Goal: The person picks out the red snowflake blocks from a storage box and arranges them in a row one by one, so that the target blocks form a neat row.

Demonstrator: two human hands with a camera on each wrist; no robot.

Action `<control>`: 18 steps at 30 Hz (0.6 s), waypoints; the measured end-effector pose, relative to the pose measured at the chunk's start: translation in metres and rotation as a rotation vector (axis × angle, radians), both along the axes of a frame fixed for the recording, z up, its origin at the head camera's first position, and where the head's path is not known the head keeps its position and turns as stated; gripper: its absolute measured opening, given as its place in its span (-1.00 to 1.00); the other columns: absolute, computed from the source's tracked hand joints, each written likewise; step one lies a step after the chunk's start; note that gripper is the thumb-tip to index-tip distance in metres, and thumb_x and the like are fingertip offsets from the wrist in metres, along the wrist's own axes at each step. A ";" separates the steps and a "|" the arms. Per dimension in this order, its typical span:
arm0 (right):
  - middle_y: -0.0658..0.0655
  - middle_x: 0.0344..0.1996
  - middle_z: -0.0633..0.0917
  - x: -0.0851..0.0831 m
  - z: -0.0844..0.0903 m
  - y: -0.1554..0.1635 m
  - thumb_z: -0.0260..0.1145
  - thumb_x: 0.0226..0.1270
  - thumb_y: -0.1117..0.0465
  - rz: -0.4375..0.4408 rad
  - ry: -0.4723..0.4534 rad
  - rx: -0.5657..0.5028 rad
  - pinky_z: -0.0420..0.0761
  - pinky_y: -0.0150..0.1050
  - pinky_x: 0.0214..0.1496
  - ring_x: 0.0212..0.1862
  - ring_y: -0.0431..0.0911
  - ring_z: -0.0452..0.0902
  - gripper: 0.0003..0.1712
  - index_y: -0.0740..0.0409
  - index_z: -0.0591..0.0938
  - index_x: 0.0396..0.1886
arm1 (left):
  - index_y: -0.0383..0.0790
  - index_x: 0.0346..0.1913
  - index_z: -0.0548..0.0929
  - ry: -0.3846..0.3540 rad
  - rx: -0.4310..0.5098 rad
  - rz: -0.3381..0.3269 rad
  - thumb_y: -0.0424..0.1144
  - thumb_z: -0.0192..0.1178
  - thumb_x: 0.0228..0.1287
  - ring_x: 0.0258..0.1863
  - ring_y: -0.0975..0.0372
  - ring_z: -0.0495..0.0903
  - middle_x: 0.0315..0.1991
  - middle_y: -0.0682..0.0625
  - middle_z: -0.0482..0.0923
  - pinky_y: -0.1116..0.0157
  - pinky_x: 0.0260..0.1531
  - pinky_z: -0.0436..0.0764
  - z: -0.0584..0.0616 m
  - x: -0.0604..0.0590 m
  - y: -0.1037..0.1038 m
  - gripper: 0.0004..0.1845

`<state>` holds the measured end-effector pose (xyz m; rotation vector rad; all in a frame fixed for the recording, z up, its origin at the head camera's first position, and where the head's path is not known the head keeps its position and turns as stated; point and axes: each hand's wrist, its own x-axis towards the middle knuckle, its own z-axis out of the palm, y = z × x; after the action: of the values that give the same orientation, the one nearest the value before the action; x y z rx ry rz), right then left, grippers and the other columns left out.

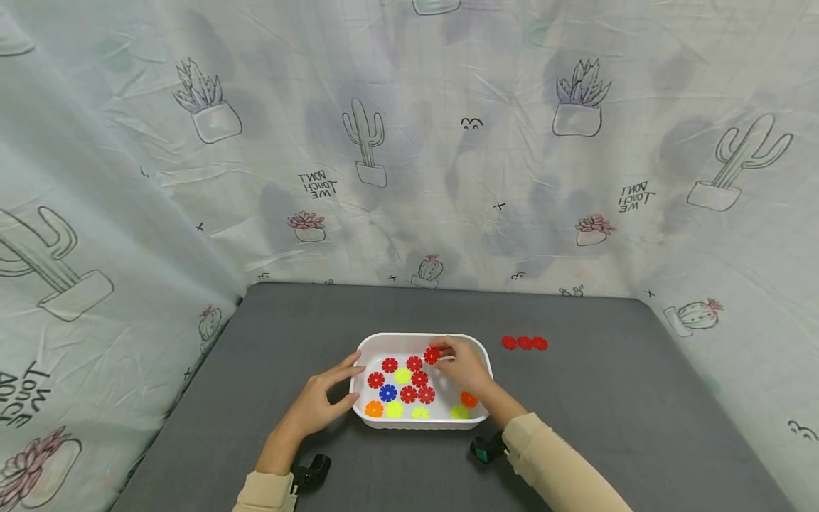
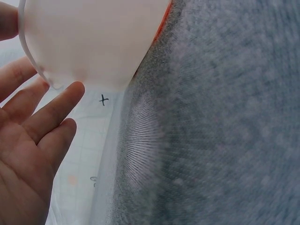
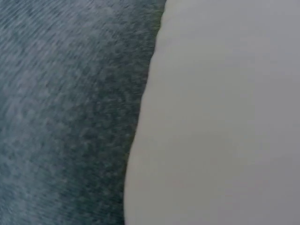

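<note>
A white plastic tray (image 1: 422, 424) holds several notched plastic discs in red, yellow, orange and blue. My right hand (image 1: 462, 368) reaches over its right side and pinches a red notched disc (image 1: 431, 355) at fingertip and thumb. Against the tray's left end rests my left hand (image 1: 313, 404), fingers spread and fairly straight, touching the rim. In the left wrist view, fingertips of that hand (image 2: 28, 154) meet the tray wall (image 2: 93, 42). Only the tray's outer side (image 3: 211, 112) and grey cloth fill the right wrist view, where no hand shows. A blue disc (image 1: 387, 393) lies among the others.
Three red discs (image 1: 525, 343) sit in a row on the grey tabletop (image 1: 614, 398), right of the tray. Behind and at both sides hangs a pale curtain (image 1: 409, 213) with cactus drawings. Each wrist carries a black strapped device (image 1: 312, 472).
</note>
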<state>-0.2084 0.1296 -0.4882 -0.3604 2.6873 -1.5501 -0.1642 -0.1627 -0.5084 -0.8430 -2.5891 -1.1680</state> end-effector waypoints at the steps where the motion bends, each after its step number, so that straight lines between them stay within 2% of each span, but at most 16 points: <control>1: 0.11 -0.21 0.64 0.000 0.001 0.000 0.26 0.02 0.45 -0.005 -0.002 -0.011 0.59 -0.25 -0.17 -0.17 -0.05 0.54 -0.63 0.20 0.59 -0.10 | -0.14 0.11 0.51 0.001 -0.002 0.002 -0.22 0.25 0.07 0.23 0.14 0.33 0.28 0.04 0.28 -0.03 0.06 0.40 0.000 0.000 0.000 -0.53; 6: 0.05 -0.23 0.63 0.005 0.009 0.000 0.30 0.04 0.39 -0.039 -0.049 -0.058 0.59 -0.33 -0.21 -0.19 -0.11 0.53 -0.64 0.13 0.59 -0.10 | -0.13 0.11 0.51 -0.006 0.003 0.001 -0.22 0.25 0.07 0.22 0.14 0.33 0.28 0.05 0.28 -0.04 0.06 0.39 0.000 0.001 -0.001 -0.53; 15: 0.03 -0.16 0.61 0.015 0.029 0.010 0.27 0.10 0.36 -0.093 -0.103 -0.180 0.57 -0.32 -0.15 -0.12 -0.09 0.48 -0.65 0.08 0.58 -0.06 | -0.09 0.11 0.51 -0.020 0.020 -0.001 -0.23 0.25 0.07 0.22 0.13 0.33 0.28 0.04 0.28 -0.06 0.05 0.39 0.002 0.001 -0.001 -0.53; 18: 0.05 -0.13 0.59 0.015 0.029 0.022 0.26 0.12 0.35 -0.104 -0.090 -0.191 0.56 -0.34 -0.15 -0.10 -0.07 0.46 -0.64 0.07 0.57 -0.05 | -0.13 0.10 0.51 -0.037 0.026 -0.002 -0.27 0.24 0.07 0.22 0.06 0.33 0.27 -0.06 0.30 -0.08 0.05 0.38 0.017 0.008 0.003 -0.54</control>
<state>-0.1937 0.1512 -0.4591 -0.1522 2.5356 -1.8109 -0.1566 -0.1594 -0.4915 -0.8271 -2.5968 -1.2259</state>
